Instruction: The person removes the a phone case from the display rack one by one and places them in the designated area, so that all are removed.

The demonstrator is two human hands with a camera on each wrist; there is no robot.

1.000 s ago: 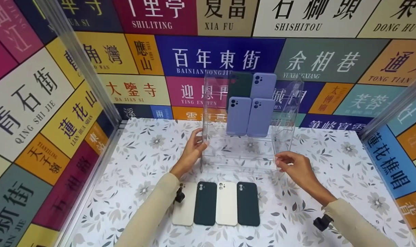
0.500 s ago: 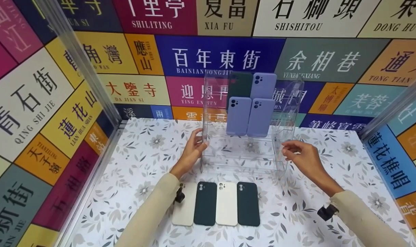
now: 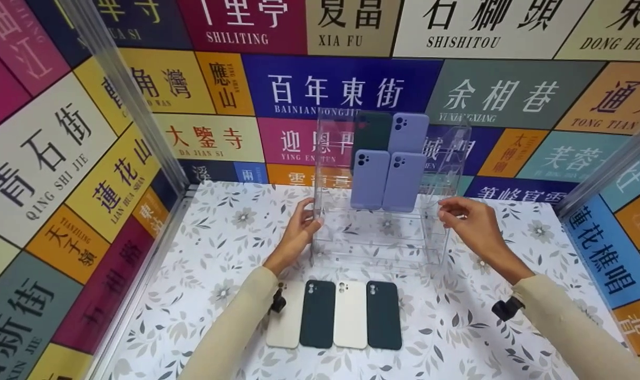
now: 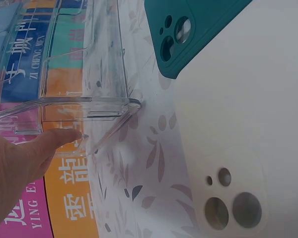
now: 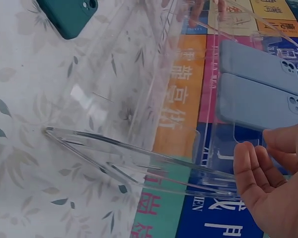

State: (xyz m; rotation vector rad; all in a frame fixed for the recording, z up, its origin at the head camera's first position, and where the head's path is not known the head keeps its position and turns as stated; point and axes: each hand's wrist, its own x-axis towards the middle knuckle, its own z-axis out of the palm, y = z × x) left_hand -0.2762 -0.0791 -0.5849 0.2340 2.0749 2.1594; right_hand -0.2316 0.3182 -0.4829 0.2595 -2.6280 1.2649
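Observation:
A clear plastic display stand (image 3: 370, 253) stands upright at the middle of the table. It bears three lilac phone cases (image 3: 370, 180) and a dark green phone case (image 3: 372, 132), partly hidden behind a lilac one. My left hand (image 3: 296, 229) grips the stand's left side panel, thumb in front. Beside the right panel is my right hand (image 3: 475, 227), its fingers loosely curled near the edge; whether they touch it I cannot tell. In front of the stand lie two cream phone cases (image 3: 350, 315) and two dark green phone cases (image 3: 384, 315), side by side.
A white tablecloth (image 3: 193, 322) with grey leaves and flowers covers the table. Colourful panels (image 3: 341, 87) with lettering stand behind and at both sides. Clear edge posts (image 3: 135, 100) rise at the corners. A dark strap unit (image 3: 278, 302) sits on the left wrist.
My right hand has left the stand's lower right front corner and moved up and back along its right side. The left hand keeps its grip. The phone cases stay put.

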